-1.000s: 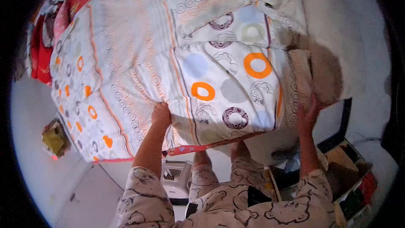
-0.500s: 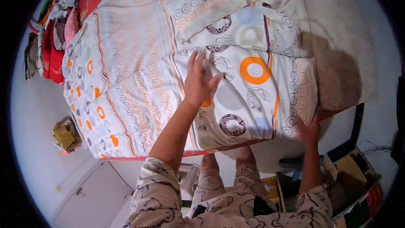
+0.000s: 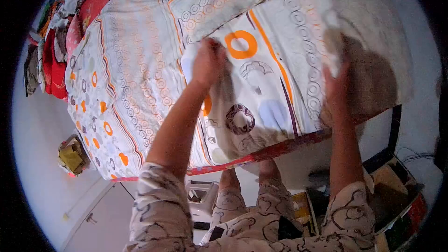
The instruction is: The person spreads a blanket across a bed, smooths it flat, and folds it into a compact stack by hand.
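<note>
A white quilt (image 3: 140,65) printed with orange, grey and purple rings covers most of the bed. My left hand (image 3: 209,63) is closed on a fold of the quilt near the middle, beside a large orange ring. At the right, my right hand (image 3: 337,86) grips the quilt's raised right part, and its fingertips are blurred. The fabric between both hands is lifted and creased. A beige sheet (image 3: 382,65) shows to the right of the quilt, with a dark shadow on it. Red fabric (image 3: 261,153) runs along the near edge of the bed.
Clothes (image 3: 56,65) are piled at the upper left. A yellowish bundle (image 3: 71,157) lies at the left. A white stool (image 3: 201,198) stands by my legs. Open boxes with assorted items (image 3: 392,182) are at the lower right, near cables (image 3: 415,157).
My left hand has gone from spread fingers over the quilt to a closed grip on it. My right hand has moved up, and the quilt's right part has shifted up and left.
</note>
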`<state>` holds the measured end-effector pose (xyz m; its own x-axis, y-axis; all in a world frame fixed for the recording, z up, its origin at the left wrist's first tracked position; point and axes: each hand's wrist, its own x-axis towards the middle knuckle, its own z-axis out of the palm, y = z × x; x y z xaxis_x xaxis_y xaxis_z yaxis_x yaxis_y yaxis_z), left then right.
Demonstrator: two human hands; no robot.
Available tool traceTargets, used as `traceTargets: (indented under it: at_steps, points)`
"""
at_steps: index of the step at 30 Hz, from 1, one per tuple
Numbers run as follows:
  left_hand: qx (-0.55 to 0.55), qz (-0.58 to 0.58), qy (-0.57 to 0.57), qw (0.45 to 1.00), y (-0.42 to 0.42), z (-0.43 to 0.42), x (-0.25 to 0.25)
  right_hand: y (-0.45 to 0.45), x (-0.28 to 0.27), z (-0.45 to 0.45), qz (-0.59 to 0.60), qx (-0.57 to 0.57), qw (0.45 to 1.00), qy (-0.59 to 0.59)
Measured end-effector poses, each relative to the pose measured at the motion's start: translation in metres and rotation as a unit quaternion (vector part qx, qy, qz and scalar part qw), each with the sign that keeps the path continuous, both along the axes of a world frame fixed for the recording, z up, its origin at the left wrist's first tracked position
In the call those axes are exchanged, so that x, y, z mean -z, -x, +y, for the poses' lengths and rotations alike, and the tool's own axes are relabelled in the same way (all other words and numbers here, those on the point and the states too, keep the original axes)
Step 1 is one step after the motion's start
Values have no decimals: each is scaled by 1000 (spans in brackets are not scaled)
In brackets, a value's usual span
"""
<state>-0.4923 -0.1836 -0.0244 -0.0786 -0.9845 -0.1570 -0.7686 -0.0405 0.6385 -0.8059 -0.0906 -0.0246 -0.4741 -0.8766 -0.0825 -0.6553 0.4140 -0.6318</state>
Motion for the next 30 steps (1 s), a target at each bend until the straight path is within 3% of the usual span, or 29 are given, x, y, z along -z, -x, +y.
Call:
traceTargets:
  at_steps: [1, 2, 3, 4, 5, 6, 8, 10, 11, 13, 14, 16, 17, 19, 20, 22, 23, 25, 28, 30]
  points:
    - [42, -26, -87, 995, -2, 8, 28, 4, 15, 7, -4, -1, 1000, 1]
    - [174, -34, -30, 984, -3, 9, 53, 7, 28, 12, -3, -53, 999, -9]
    - [130, -164, -15, 978, 10, 20, 51, -5, 18, 8, -2, -109, 994, -20]
    - [101, -119, -2, 988, 15, 23, 48, -10, -2, 19, -179, -8, 981, -79]
    - [71, -73, 12, 995, 16, 25, 44, -10, -15, 34, -178, -15, 980, -84]
    - [65, -71, 13, 995, 10, 25, 39, -5, -25, 48, -138, -17, 983, -122]
    - [65, 103, -63, 991, -3, 25, 27, 19, -23, 81, -94, -21, 983, -156]
    - [45, 102, -20, 994, -15, 51, 12, 46, 8, 117, 54, -245, 968, -12]
    - [31, 97, 21, 995, -21, 68, 4, 42, 7, 114, 51, -244, 968, -11]
    - [78, 38, 68, 994, -36, 106, -5, 28, -8, 103, 156, -198, 954, -164]
    - [78, 34, 65, 994, -42, 125, -9, 22, -15, 89, 152, -199, 954, -166]
    - [66, -38, 105, 992, -52, 158, -12, 16, -24, 59, 118, -194, 877, -423]
    - [66, -37, 107, 991, -56, 171, -11, 19, -23, 63, 119, -193, 878, -422]
    - [-11, 13, 46, 999, -65, 193, -5, 33, -22, 77, 67, -288, 917, -267]
    - [-16, 25, 17, 999, -69, 200, -1, 35, -21, 89, 71, -293, 914, -270]
    - [-14, 21, 28, 999, -67, 196, 1, 34, -17, 109, -148, -171, 958, -178]
    - [-7, 12, 40, 999, -67, 189, 2, 34, -20, 108, -146, -177, 957, -177]
    - [18, -38, 73, 996, -57, 170, -3, 32, -29, 98, 23, -219, 949, -224]
    - [63, -45, 109, 991, -45, 134, -11, 20, -105, 64, -12, -242, 925, -293]
    - [92, -84, 102, 987, -34, 116, -13, 11, -156, 57, 50, -170, 908, -381]
